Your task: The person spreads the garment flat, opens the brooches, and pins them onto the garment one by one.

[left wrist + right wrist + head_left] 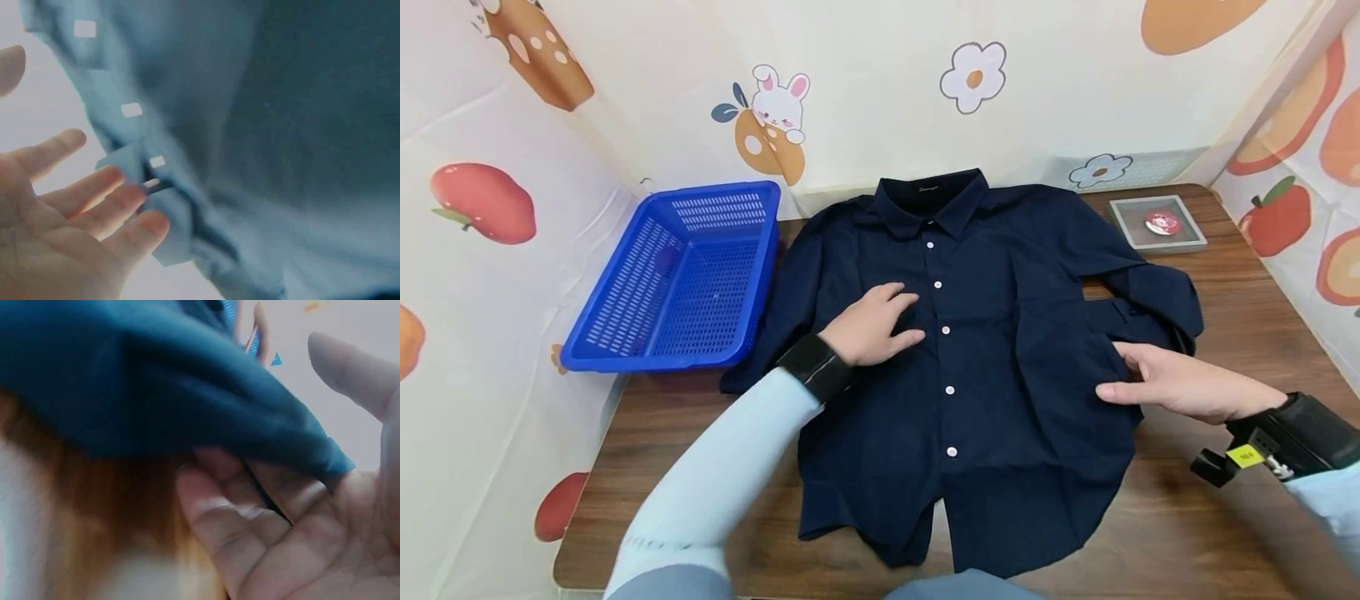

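A dark navy button-up shirt [887, 333] with white buttons lies front up on the wooden table, collar at the far side. Over its left front panel hovers or rests my left hand [872, 325], fingers spread; whether it touches the cloth I cannot tell. In the left wrist view the left hand [81, 219] holds nothing. At the shirt's right side edge is my right hand [1172, 383]. The right wrist view shows the fingers of the right hand [294, 531] under the lifted cloth [187, 406], with the thumb apart from it. The sleeve [1157, 292] on that side is folded back.
A blue plastic basket [572, 354] stands left of the shirt, against its sleeve. At the back right sits a small grey tray [1123, 225] with a red and white round item [1162, 222]. Printed cloth walls [880, 83] enclose the table [662, 483].
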Motion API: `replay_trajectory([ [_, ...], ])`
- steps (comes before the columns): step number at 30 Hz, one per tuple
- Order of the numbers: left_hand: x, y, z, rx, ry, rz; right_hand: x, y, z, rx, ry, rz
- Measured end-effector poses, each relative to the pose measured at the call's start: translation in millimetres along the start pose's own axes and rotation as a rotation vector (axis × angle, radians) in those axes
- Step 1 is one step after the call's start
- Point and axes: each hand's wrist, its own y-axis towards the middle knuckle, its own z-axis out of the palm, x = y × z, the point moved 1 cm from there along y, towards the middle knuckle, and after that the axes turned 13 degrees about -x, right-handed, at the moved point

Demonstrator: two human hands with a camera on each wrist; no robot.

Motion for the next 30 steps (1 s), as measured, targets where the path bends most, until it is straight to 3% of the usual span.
replay_trajectory([
  [4, -1.0, -55.5, -22.4, -0.113, -0.076, 0.017, -12.3, -11.7, -0.8, 0.031, -0.074, 0.025],
  [8, 8.1, -104.8, -26.3, -0.161, -0.066, -0.073, -24.5, -23.0, -2.0, 0.107, -0.091, 0.024],
  [11, 20.2, -134.3, -21.7, -0.089, -0.036, -0.207, -31.5, -27.3, 0.7, 0.205, -0.003, 0.007],
  [15, 32.2, -162.9, -12.6, 0.072, -0.035, -0.358, -36.5, -27.7, 7.3, 0.286, 0.097, -0.087],
  [18, 36.8, -172.1, -6.0, 0.141, -0.095, -0.382, -36.7, -27.4, 9.5, 0.256, 0.063, -0.142],
  [21, 40.0, -174.2, -1.6, 0.146, -0.179, -0.328, -34.6, -26.2, 11.1, 0.234, 0.028, -0.17],
  [26, 45.9, -171.3, -1.1, 0.053, -0.374, -0.172, -27.3, -24.9, 13.8, 0.233, 0.073, -0.168],
  [30, 46.4, -166.1, -6.1, -0.049, -0.615, -0.186, -17.9, -27.8, 15.7, 0.184, 0.147, -0.089],
])
